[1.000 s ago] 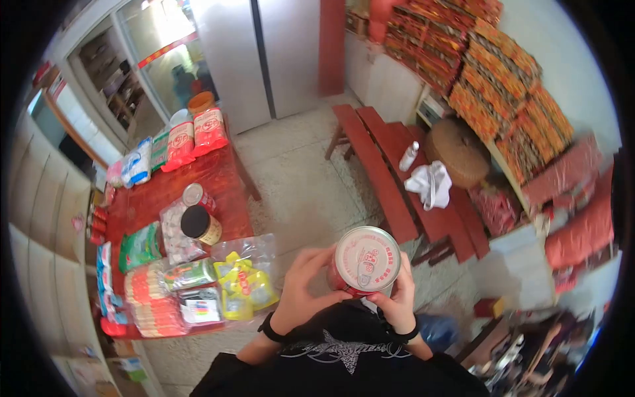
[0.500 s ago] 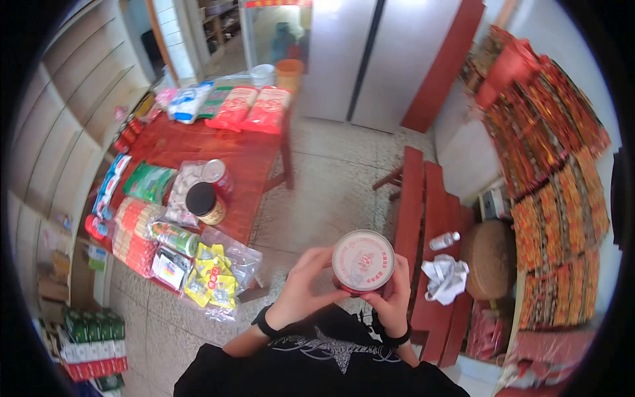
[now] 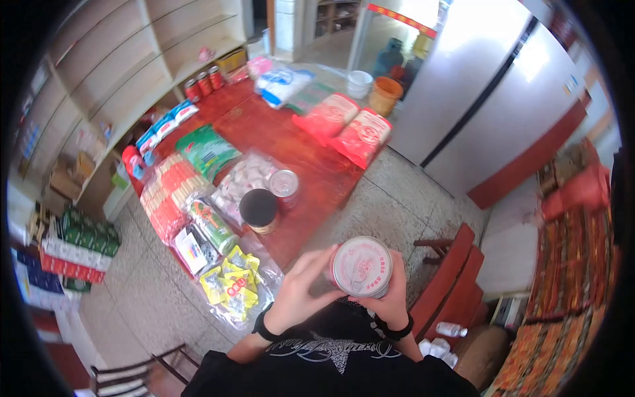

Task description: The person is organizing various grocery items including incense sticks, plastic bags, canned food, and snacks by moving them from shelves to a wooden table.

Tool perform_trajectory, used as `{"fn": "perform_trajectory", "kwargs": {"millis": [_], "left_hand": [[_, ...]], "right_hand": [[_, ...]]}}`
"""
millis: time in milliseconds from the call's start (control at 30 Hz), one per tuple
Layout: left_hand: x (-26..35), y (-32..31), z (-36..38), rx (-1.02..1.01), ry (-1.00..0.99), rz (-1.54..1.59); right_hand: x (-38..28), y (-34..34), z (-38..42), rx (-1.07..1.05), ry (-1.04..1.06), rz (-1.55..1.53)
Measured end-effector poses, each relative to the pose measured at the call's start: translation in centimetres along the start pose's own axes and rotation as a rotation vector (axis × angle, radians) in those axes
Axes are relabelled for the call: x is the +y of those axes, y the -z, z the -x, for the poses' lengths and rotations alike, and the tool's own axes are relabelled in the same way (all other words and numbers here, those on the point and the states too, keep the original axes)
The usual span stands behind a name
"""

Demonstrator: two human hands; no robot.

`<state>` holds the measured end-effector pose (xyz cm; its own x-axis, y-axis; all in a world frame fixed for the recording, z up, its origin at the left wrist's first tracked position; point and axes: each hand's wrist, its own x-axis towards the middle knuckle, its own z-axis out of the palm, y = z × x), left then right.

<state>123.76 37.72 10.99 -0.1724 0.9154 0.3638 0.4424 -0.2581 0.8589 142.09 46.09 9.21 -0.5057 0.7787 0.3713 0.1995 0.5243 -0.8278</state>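
Note:
A round can with a pale lid, red print and a pull ring is held upright in front of my chest. My left hand closes on its left side, thumb near the lower edge. On the other side my right hand is wrapped round it. On the red table, close to my left hand, stand a jar with a black lid and another can. A clear bag holds yellow packets at the table's near corner.
Red packages, a green bag and bundled sticks lie on the table. A red bench stands to the right, a large fridge behind. Stacked orange-red packets line the right side.
My view has swung left, so the table sits more centrally and the bench lower right. The can stays between both hands, turned slightly.

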Motion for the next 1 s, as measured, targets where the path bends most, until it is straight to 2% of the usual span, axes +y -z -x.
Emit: {"fn": "perform_trajectory", "kwargs": {"millis": [67,200,300,467,533,600,667,733,800,833,1000], "left_hand": [[-0.6,0.2,-0.2,-0.004,0.127,-0.024],[-2.4,-0.9,-1.3,0.152,0.223,-0.171],[-4.3,-3.3,-3.0,0.258,0.282,-0.259],[-9.6,-8.7,-6.5,0.422,0.437,-0.2],[-13.2,-11.8,-7.2,0.437,0.655,-0.161],[-15.6,-13.5,-8.0,0.453,0.682,-0.139],[-16.7,-15.2,-9.0,0.605,0.597,0.17],[-17.9,-16.6,-9.6,0.65,0.656,0.151],[-18.5,-16.9,-10.3,0.728,0.573,0.394],[-19.5,-16.7,-10.2,0.679,0.609,0.147],[-18.4,-15.7,-11.8,0.793,0.546,0.282]], "right_hand": [[1.7,-0.5,-1.8,-0.12,-0.018,-0.093],[4.8,-1.4,-6.6,-0.321,0.066,-0.12],[6.6,-1.7,-10.3,-0.422,0.154,-0.058],[13.6,-2.4,-15.7,-0.55,0.11,-0.068],[17.0,-3.0,-17.4,-0.634,0.148,-0.058],[20.7,-3.9,-17.9,-0.681,0.128,-0.06],[23.2,-4.4,-18.2,-0.714,0.138,-0.07],[25.7,-5.5,-18.2,-0.673,0.006,-0.229],[26.5,-6.2,-18.8,-0.68,0.019,-0.228],[26.5,-6.7,-19.2,-0.65,-0.009,-0.242],[27.7,-10.1,-20.7,-0.573,0.023,-0.276]]}}
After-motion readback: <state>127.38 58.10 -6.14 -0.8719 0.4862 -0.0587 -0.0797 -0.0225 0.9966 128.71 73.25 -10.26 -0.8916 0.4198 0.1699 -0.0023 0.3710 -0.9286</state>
